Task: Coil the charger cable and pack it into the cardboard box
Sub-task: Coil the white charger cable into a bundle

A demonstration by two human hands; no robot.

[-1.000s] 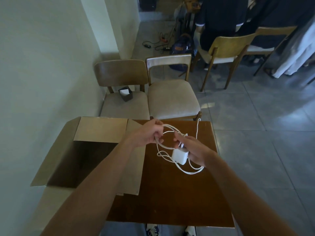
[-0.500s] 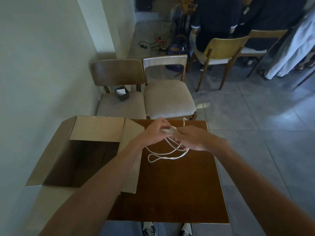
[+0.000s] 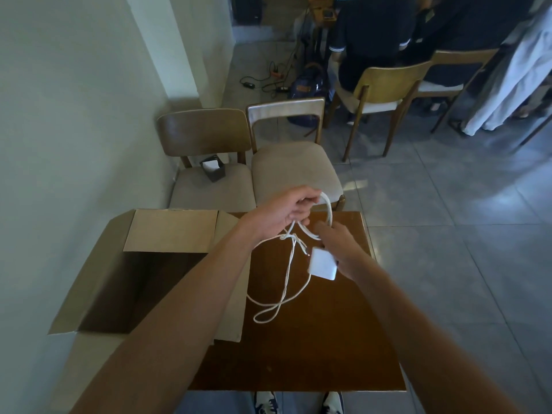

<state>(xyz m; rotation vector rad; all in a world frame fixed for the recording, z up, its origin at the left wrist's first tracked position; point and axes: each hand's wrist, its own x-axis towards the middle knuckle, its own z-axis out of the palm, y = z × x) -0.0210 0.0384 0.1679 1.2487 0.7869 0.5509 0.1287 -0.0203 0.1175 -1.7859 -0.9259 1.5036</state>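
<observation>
The white charger cable (image 3: 288,273) hangs in loose loops over the brown wooden table (image 3: 313,348). My left hand (image 3: 291,210) pinches a bunch of cable loops above the table's far edge. Just below and to the right, my right hand (image 3: 337,249) holds the white square charger brick (image 3: 323,263), with a cable loop running up to my left hand. A long loop dangles down and touches the tabletop. The open cardboard box (image 3: 98,282) sits at the table's left, flaps spread, its dark inside partly hidden by my left forearm.
Two wooden chairs (image 3: 292,171) stand behind the table; the left one carries a small dark box (image 3: 212,168). A wall runs along the left. Seated people and more chairs (image 3: 385,85) are at the back right, with cables on the tiled floor.
My hands have parted: the right one dropped toward me with the charger brick back in sight, the left stayed high gripping the loops. The hanging loop is longer now.
</observation>
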